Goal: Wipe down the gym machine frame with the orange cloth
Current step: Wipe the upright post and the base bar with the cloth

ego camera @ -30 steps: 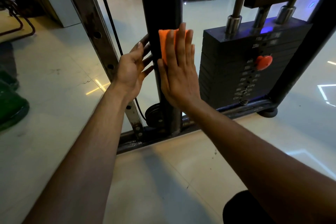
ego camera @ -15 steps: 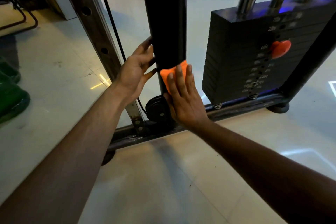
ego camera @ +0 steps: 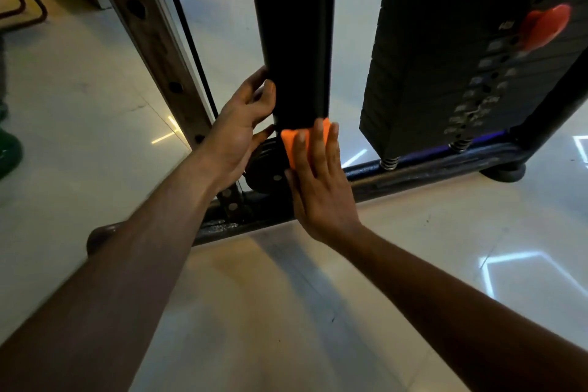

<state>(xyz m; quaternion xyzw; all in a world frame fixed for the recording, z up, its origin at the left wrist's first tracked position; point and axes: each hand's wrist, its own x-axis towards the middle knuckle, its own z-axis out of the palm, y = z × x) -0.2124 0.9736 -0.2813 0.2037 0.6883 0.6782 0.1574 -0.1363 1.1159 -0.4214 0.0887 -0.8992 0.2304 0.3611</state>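
Observation:
A black upright post (ego camera: 294, 29) of the gym machine frame rises in the middle of the view. With straight fingers, my right hand (ego camera: 318, 181) presses the orange cloth (ego camera: 291, 143) flat against the post's lower end, just above the base bar. Only the cloth's top edge shows past my fingertips. My left hand (ego camera: 245, 127) rests on the left side of the same post, fingers loosely curved against its edge, holding nothing.
The black weight stack (ego camera: 445, 57) with an orange selector pin (ego camera: 545, 25) stands to the right. A drilled rusty upright (ego camera: 149, 41) and a black cable (ego camera: 191, 41) slant at left. A pulley wheel (ego camera: 264, 169) sits by the base bar (ego camera: 429, 169) on the glossy tiled floor.
My right hand has slid the cloth down the post from chest height to its foot. The left hand followed down the post's left side, and my view has moved closer and lower.

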